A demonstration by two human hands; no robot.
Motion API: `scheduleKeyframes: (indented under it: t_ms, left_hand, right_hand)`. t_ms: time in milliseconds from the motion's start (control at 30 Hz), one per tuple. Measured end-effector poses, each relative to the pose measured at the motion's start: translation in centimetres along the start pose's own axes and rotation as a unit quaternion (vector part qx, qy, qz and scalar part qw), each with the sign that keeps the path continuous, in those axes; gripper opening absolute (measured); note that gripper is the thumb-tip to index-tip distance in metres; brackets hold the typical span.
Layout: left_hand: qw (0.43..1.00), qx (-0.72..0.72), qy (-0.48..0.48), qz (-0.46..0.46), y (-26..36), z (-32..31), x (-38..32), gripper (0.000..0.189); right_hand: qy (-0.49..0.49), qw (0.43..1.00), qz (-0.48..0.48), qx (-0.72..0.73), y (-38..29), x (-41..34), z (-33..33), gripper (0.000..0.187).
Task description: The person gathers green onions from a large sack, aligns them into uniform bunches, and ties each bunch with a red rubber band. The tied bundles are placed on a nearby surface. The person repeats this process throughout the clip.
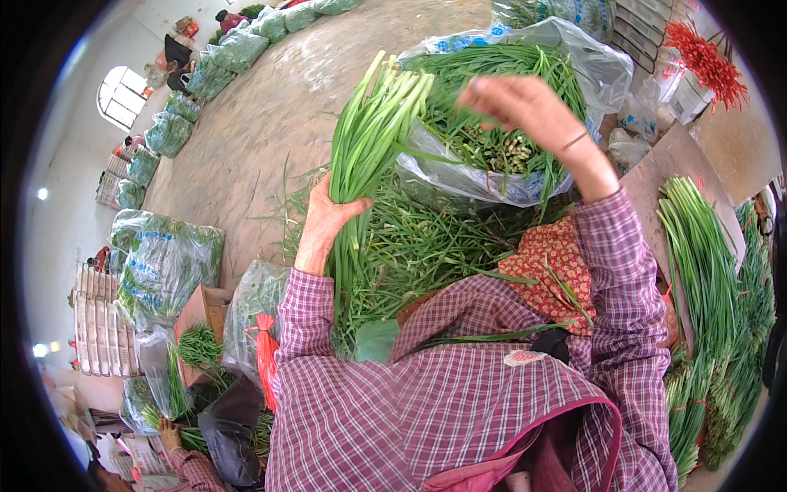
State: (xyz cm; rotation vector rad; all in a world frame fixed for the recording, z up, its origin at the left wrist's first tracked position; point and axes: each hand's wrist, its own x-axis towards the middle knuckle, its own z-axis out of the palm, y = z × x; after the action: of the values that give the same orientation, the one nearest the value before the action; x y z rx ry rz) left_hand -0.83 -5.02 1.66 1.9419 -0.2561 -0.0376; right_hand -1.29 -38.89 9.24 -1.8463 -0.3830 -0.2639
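My left hand (334,215) grips a thick bunch of long flat-leaved greens that look like garlic chives (375,135). Its pale cut stem ends point up and away, and the leaves hang below my fist. Blurred by motion, my right hand (522,114) hovers over a clear plastic bag (605,67) that stands wide and holds more greens (504,61). Whether anything is between its fingers cannot be made out. Beneath both hands lies a heap of loose leaves and trimmings (424,246), reaching to my checked knee.
Tied bundles of greens (701,246) lie on a board at right, below a hanging bunch of red ties (707,67). Red strips (265,350) hang beside my left arm. Packed bags (169,258) and a cardboard box (203,313) stand left. A co-worker's hand (169,433) is at lower left.
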Motion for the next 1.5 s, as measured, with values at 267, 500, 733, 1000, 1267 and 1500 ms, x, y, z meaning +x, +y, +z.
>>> scheduleKeyframes:
  t_ms: [267, 500, 733, 1000, 1267, 1500]
  left_hand:
    - [0.995, -0.083, -0.046, -0.034, 1.0, 1.8, -0.7, 0.054]
    - [0.957, -0.242, -0.107, -0.122, 0.7, 2.0, -1.6, 0.053]
    - [0.900, -0.375, -0.180, -0.128, -1.0, 0.6, -2.7, 0.065]
    - [0.856, -0.454, -0.224, -0.107, -1.4, 0.9, -3.2, 0.095]
    - [0.831, -0.470, -0.285, -0.082, -1.1, 2.5, -3.2, 0.092]
    - [0.813, -0.494, -0.298, -0.080, -2.3, 2.0, -3.3, 0.095]
  right_hand:
    - [0.073, 0.994, -0.017, -0.079, 2.6, 0.5, 5.9, 0.042]
    - [0.166, 0.900, -0.219, -0.337, 2.1, 1.0, 3.7, 0.008]
    - [0.217, 0.842, -0.179, -0.460, 2.4, 0.7, -4.7, 0.013]
    - [0.029, 0.874, -0.105, -0.473, 3.0, -2.9, -0.1, 0.043]
    - [-0.040, 0.995, 0.017, 0.087, -0.9, -0.9, 7.4, 0.058]
    - [0.119, 0.929, -0.208, -0.284, 0.8, 0.5, 4.7, 0.015]
